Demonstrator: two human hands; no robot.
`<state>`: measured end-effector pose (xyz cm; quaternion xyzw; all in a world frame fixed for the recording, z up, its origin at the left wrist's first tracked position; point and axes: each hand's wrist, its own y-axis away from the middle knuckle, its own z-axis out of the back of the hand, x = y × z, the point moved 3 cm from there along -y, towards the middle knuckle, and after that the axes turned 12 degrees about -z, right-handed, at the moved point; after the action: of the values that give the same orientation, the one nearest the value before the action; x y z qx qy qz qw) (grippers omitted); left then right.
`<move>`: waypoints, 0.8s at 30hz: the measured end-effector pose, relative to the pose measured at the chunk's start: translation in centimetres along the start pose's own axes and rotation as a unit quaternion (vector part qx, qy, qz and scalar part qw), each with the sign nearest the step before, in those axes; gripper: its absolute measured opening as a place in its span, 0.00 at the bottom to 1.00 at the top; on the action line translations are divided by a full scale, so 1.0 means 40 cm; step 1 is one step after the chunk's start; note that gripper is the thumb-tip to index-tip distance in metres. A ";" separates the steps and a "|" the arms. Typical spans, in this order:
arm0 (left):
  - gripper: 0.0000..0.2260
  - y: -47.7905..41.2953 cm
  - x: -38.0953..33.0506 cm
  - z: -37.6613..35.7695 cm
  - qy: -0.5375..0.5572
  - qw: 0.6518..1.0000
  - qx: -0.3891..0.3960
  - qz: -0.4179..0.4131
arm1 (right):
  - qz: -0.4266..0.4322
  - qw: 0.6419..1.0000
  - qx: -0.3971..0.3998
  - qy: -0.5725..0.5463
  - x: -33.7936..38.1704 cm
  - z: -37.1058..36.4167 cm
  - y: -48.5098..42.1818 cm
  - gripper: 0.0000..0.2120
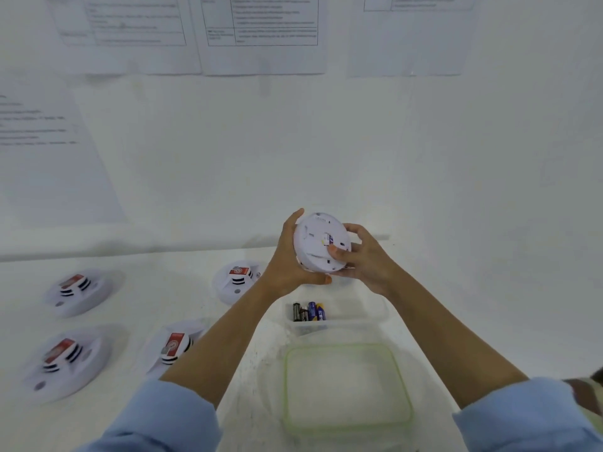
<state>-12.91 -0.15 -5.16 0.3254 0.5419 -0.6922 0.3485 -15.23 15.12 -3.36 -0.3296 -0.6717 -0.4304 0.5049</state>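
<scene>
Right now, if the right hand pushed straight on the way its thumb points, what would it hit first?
The white smoke detector: the right hand grips it, thumb on its back. Past that, probably the left hand holding the opposite rim, though depth is hard to judge.

wall sheets point(262, 21) print blurred, detector point(321, 244) front hidden

You hold the round white smoke alarm point(321, 244) in the air between your left hand point(287, 265) and right hand point(365, 261), its flat back tilted toward you, a small slot near its middle.
</scene>
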 end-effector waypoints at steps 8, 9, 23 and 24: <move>0.49 0.020 0.019 0.000 -0.052 0.999 0.002 0.001 | 0.036 0.995 -0.021 0.093 -0.001 -0.001 -0.001 0.25; 0.50 0.021 0.024 0.001 -0.054 0.999 -0.001 0.002 | 0.037 0.995 -0.020 0.094 -0.002 -0.001 0.000 0.25; 0.44 0.012 0.039 0.023 -0.076 0.997 -0.009 -0.007 | 0.177 0.913 -0.119 0.349 0.031 0.003 0.001 0.34; 0.44 0.009 0.036 0.024 -0.076 0.997 -0.004 -0.015 | 0.216 0.874 -0.128 0.417 0.045 -0.005 0.006 0.34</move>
<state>-13.45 -1.32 -6.37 0.2624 0.5210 -0.7180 0.3798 -15.42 15.06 -1.56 -0.3179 -0.2501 -0.4904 0.7719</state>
